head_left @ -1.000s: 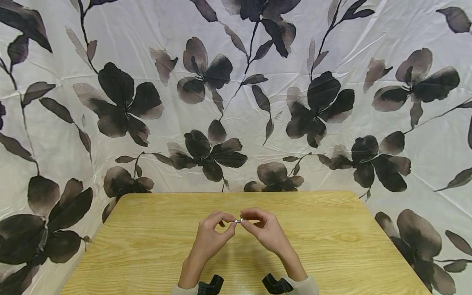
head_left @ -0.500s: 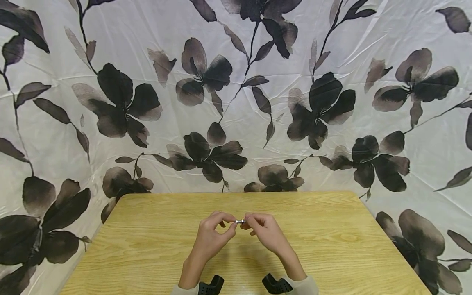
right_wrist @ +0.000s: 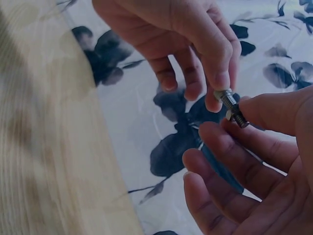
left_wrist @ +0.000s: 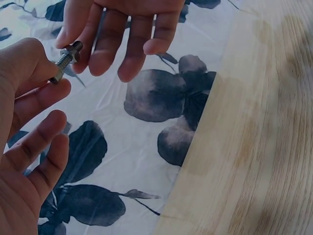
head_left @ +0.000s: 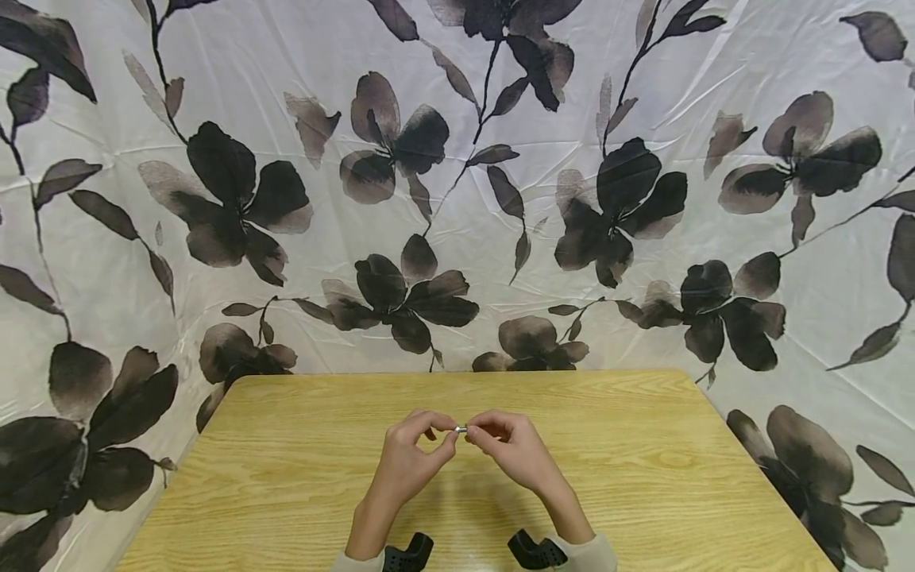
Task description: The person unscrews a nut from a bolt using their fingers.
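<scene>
A small metal bolt with a threaded shank is held up over the table between both hands. My left hand pinches the bolt's head between thumb and index finger. A hex nut sits on the shank, some way in from the free end, as the right wrist view shows. My right hand has its thumb and index finger at either side of the nut, pinching it. The other fingers of both hands are spread loosely. In the left wrist view the bolt points away from the left fingertips toward the right hand.
Below the hands is a light wood-grain table. A white cloth with dark flowers hangs behind the table and at both sides. Black wrist devices are worn on both forearms, near the pale sleeves.
My right fingers shifted on the nut end, thumb rolling forward half a second ago and now back nearer the left hand. My left hand keeps its pinch on the bolt, nearly still.
</scene>
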Demonstrator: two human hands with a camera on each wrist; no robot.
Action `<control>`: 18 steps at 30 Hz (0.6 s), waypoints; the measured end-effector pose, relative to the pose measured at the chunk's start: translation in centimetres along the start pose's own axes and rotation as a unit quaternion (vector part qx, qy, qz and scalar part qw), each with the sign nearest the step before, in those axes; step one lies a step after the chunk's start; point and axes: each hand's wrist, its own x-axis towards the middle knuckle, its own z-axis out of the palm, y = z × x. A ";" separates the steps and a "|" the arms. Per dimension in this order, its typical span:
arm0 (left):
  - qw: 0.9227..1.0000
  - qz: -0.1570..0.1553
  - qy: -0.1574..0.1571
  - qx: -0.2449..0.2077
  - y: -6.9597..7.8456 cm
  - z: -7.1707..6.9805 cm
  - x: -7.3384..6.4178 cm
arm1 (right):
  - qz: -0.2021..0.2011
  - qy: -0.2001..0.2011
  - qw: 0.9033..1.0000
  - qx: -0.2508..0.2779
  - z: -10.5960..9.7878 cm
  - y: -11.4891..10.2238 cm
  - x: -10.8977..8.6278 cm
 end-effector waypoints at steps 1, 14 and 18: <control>1.000 0.000 0.000 0.000 0.0 0.0 0.0 | -0.002 0.002 1.000 0.001 0.0 0.0 0.0; 1.000 -0.012 0.000 -0.002 0.2 0.0 -0.1 | -0.019 0.005 1.000 0.009 -0.1 -0.1 -0.2; 1.000 -0.012 0.001 -0.004 0.3 -0.1 0.0 | -0.031 0.005 0.999 0.018 -0.1 -0.1 -0.2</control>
